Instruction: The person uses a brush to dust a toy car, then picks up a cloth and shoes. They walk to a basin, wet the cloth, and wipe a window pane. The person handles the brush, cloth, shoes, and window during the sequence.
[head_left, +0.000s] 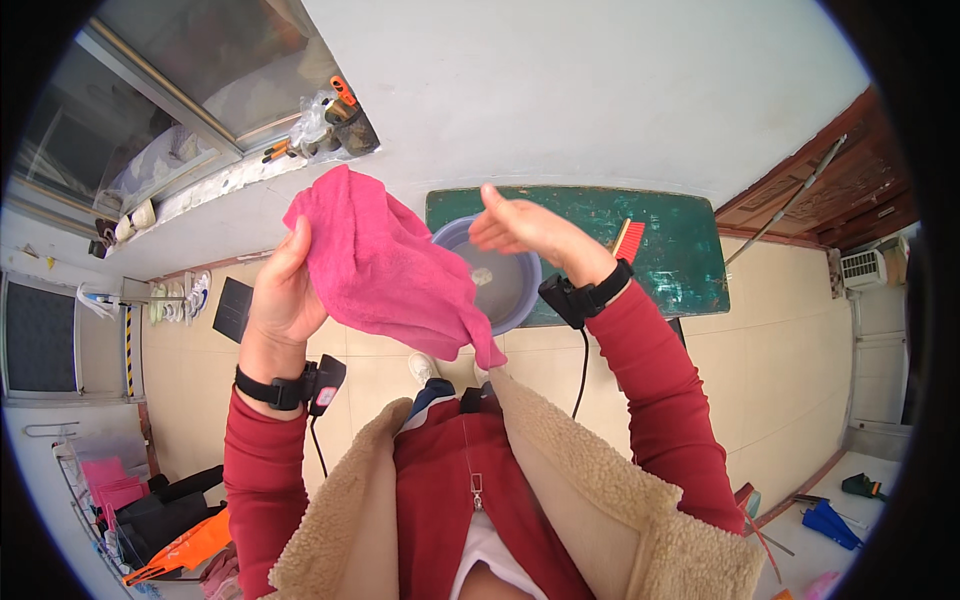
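Note:
A pink cloth (382, 262), probably a towel, hangs from my left hand (281, 289), whose thumb lies over its edge. The cloth's lower right corner dangles before the basin, near my coat. My right hand (517, 225) is held over the basin with nothing in it, thumb raised and fingers apart from the cloth. Below it, a round purple plastic basin (534, 289) contains cloudy water with a small pale lump (481, 277); the cloth hides part of the basin. Just beyond my right wrist lies a brush with red bristles (630, 240).
The basin and brush rest on a worn green table (675, 259) against the white wall (600, 90). On the windowsill at left stands a black mesh holder (356, 133) with tools. Shoes (180, 294) line the floor at left, and a rack (82, 487) holds bags lower left.

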